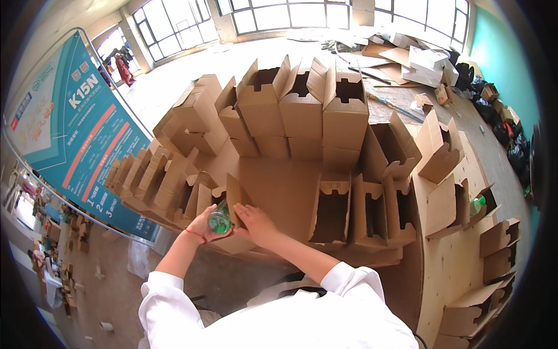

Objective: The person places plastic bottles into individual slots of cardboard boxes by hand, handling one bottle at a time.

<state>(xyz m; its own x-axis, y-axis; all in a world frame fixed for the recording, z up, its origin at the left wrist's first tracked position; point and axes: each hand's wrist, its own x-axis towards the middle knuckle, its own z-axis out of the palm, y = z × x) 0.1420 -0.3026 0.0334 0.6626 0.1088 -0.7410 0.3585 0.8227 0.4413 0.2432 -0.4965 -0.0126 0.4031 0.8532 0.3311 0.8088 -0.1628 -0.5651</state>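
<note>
My left hand [203, 224] is closed around a clear plastic bottle with green in it [219, 221], whose round end faces up toward me. The bottle is against the near side of an open cardboard box [207, 199]. The fingers of my right hand [256, 224] are stretched out against the upright flap [235, 198] of that box, just right of the bottle. How much of the bottle my left fingers and the box hide, I cannot tell.
Open-topped cardboard boxes ring the cardboard-covered table [285, 180]: a folded row [145, 174] at left, tall ones [261, 104] at the back, others [331, 212] at right. Another green bottle [478, 205] stands in a box on the plywood [444, 256]. A blue banner [87, 128] rises at left.
</note>
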